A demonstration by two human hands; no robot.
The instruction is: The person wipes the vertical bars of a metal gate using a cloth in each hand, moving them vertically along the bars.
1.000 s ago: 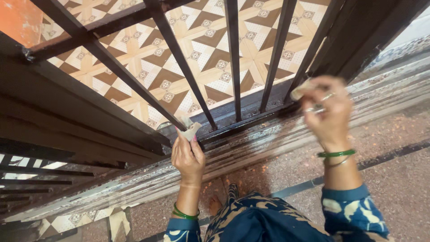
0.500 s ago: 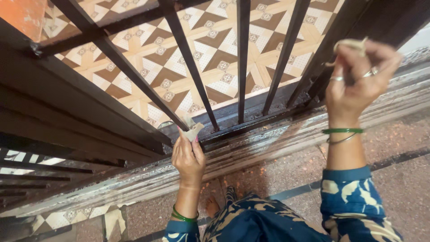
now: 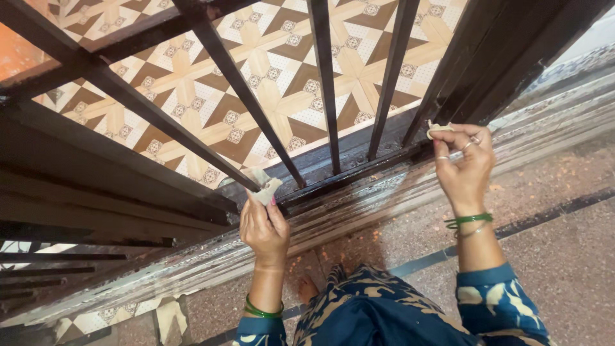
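Both hands at the foot of a dark metal grille, each pinching a small pale scrap.

Left hand point(image 3: 264, 227): closed on a crumpled scrap point(image 3: 264, 186), pressed to the base of a slanting bar point(image 3: 218, 150); bar's long axis runs up and to the left from the hand. Right hand point(image 3: 466, 168): fingertips pinch a second scrap point(image 3: 439, 129) beside the frame post point(image 3: 487, 57), well apart from the left. Patterned tiles point(image 3: 282, 96) lie beyond. No labels seen.
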